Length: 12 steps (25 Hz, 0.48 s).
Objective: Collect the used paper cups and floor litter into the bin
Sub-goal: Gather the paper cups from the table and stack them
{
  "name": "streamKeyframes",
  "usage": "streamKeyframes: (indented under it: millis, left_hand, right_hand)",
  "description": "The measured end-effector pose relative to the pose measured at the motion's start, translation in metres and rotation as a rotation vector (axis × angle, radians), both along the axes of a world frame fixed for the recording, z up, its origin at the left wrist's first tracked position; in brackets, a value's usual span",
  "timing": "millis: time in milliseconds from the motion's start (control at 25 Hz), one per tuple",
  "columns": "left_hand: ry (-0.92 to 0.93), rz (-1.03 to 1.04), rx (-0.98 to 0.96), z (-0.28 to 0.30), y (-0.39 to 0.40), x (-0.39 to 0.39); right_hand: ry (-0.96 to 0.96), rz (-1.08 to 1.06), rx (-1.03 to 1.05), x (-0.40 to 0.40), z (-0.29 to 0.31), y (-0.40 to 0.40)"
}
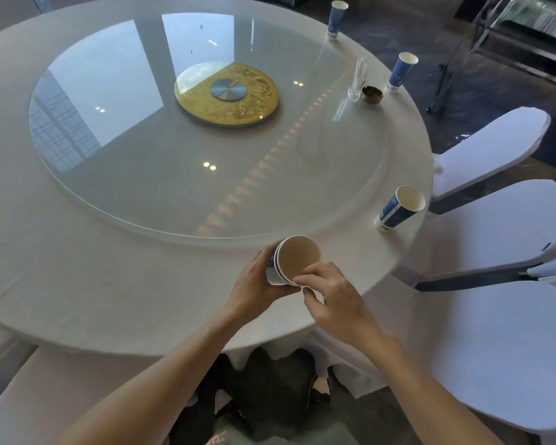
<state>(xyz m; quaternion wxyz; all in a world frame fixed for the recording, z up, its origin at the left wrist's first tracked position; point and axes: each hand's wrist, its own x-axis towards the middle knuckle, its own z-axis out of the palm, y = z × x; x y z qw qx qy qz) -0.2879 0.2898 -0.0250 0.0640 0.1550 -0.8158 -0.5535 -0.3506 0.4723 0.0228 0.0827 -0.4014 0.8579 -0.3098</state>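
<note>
A small stack of blue-and-white paper cups [297, 256] is tilted toward me above the near edge of the round table [77, 284]. My left hand [257, 284] wraps around the stack's side. My right hand [329, 290] pinches the rim of the inner cup. Three more paper cups stand along the table's right edge: a near cup [398, 208], a middle cup [402, 70] and a far cup [337, 18]. No bin or floor litter is in view.
A glass turntable [142, 155] with a gold hub [227, 93] covers the table's middle. A clear glass [357, 80] and a dark ashtray [371, 94] sit by the middle cup. White-covered chairs [495, 236] stand at the right.
</note>
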Motion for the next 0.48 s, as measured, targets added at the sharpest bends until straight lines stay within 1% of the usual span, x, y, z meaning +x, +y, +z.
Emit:
streamKeyframes:
  millis: [120, 240, 360, 480]
  left_hand:
    - [-0.012, 0.02, 0.012, 0.0, 0.026, -0.013]
    - [-0.044, 0.024, -0.016, -0.002, 0.061, -0.03]
    - [-0.076, 0.018, -0.058, -0.005, 0.103, -0.051]
    - [-0.106, 0.032, -0.066, -0.01, 0.147, -0.074]
  right_hand:
    - [-0.054, 0.001, -0.01, -0.013, -0.002, 0.023]
    - [-0.075, -0.005, -0.032, -0.034, -0.008, 0.052]
    - [-0.17, -0.035, -0.04, -0.061, -0.014, 0.087]
    - [-0.227, 0.005, -0.009, -0.088, -0.019, 0.123]
